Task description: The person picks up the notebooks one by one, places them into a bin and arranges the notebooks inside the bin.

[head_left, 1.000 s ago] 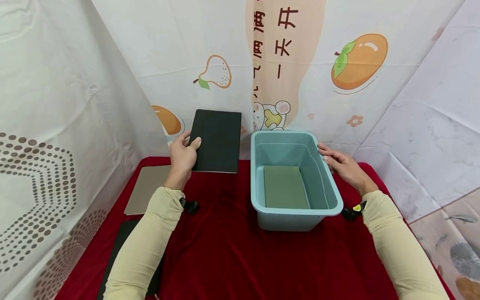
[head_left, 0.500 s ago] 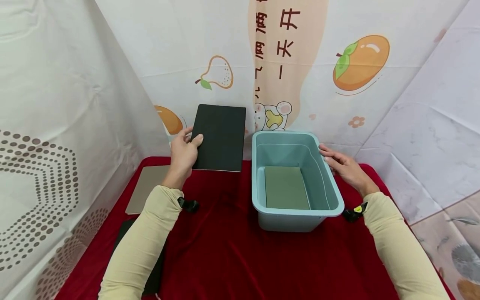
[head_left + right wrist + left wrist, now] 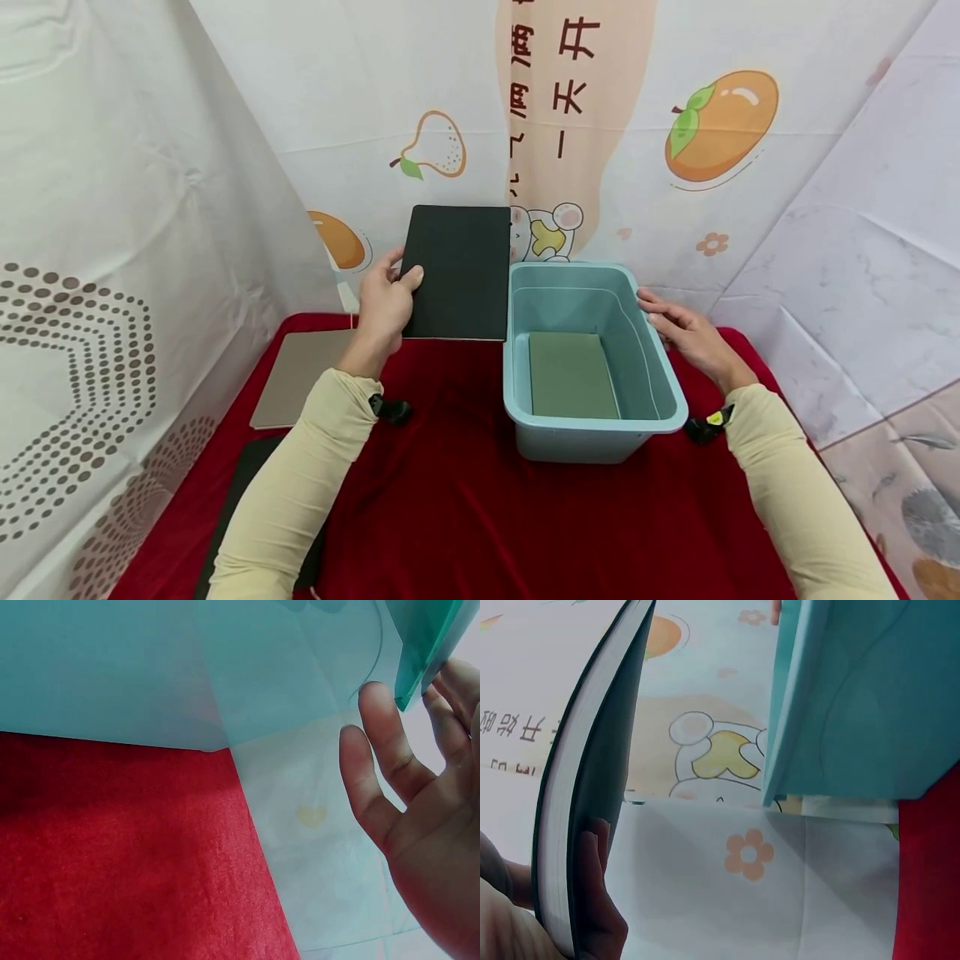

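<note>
In the head view my left hand [image 3: 386, 304] grips a black notebook [image 3: 459, 273] by its left edge, thumb on the front cover. The notebook is raised upright just left of a light-blue plastic bin [image 3: 588, 442], its right edge beside the rim. Its white page edges [image 3: 564, 791] face the left wrist camera, with fingers behind the cover. My right hand [image 3: 693, 337] rests at the bin's right rim, fingers fairly straight; the right wrist view shows two fingertips [image 3: 379, 701] just under the rim. A grey-green notebook [image 3: 572, 375] lies flat inside the bin.
A red cloth [image 3: 450, 500] covers the table. At the left lie a grey-beige notebook [image 3: 296, 375] and a black item [image 3: 240, 492] partly hidden under my left forearm. Printed curtains [image 3: 585, 133] hang close behind and at both sides.
My left hand has carried the black notebook to the right and slightly up, closer to the bin. My right hand stays at the bin's rim.
</note>
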Tool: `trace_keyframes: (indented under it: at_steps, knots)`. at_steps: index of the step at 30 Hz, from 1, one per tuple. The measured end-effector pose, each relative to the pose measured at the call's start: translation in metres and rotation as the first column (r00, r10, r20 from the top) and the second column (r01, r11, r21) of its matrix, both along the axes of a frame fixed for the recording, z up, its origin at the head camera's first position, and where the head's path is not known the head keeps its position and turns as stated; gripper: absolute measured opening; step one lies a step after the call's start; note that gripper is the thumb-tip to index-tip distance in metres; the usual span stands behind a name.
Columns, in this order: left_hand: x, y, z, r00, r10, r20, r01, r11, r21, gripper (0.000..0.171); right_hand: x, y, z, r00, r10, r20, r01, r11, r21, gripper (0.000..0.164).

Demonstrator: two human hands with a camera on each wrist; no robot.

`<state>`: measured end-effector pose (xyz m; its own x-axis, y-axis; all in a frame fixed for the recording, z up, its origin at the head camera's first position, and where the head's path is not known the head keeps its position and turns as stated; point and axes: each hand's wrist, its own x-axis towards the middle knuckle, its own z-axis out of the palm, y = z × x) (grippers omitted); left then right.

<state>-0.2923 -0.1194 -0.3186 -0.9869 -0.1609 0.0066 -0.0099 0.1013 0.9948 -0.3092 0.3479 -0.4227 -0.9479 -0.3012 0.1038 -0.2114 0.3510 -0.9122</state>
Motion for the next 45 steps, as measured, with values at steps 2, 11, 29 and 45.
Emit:
trace_keyframes:
  at_steps: [2,11,29,45]
  knots:
    - [0.000,0.003,0.001,1.000,0.000,-0.004,0.000,1.000,0.004,0.054,0.000,0.000,0.000,1.000,-0.002,-0.002,0.002,1.000,0.001,0.049]
    - [0.000,0.016,0.005,1.000,-0.026,-0.005,0.026,0.999,0.035,0.054,0.001,0.000,0.001,1.000,0.006,-0.015,-0.007,1.000,-0.015,0.048]
    - [-0.003,0.045,0.004,0.993,-0.115,-0.003,0.115,0.990,0.076,0.054,0.002,-0.001,0.000,1.000,0.003,-0.019,-0.003,1.000,-0.003,0.048]
    - [-0.011,0.067,0.012,0.995,-0.102,-0.003,0.101,0.987,0.123,0.051,0.002,-0.001,0.000,1.000,-0.007,0.000,0.007,1.000,-0.004,0.049]
